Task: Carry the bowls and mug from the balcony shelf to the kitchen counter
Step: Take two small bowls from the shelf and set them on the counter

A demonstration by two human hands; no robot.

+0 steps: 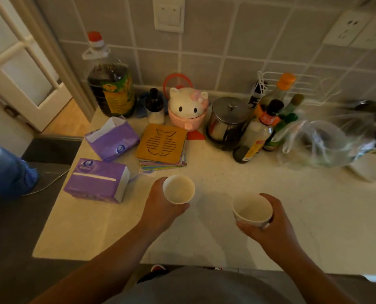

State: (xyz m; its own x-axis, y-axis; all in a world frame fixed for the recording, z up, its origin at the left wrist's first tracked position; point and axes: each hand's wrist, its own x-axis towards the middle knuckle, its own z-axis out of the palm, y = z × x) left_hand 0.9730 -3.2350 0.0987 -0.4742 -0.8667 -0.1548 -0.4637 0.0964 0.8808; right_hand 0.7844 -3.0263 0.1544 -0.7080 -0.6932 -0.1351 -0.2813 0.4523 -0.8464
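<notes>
Over the pale kitchen counter (pixel 226 244) I hold two white vessels, both empty and upright. My left hand (pixel 160 207) grips a small white cup-shaped bowl (pixel 178 189) from its left side and underneath. My right hand (pixel 270 229) wraps around a slightly larger white bowl (pixel 251 210) from the right and below. Both vessels hover a little above the counter's bare middle; whether either touches the surface I cannot tell. I cannot tell which one is the mug, since no handle shows.
Two purple tissue packs (pixel 96 179) lie at the left. A fish-pattern trivet (pixel 161 142) on a stack of cards, a cat-shaped jar (pixel 188 108), an oil jug (pixel 111 84), a steel pot (pixel 226 121), sauce bottles (pixel 261 132) and a plastic bag (pixel 314 145) line the back.
</notes>
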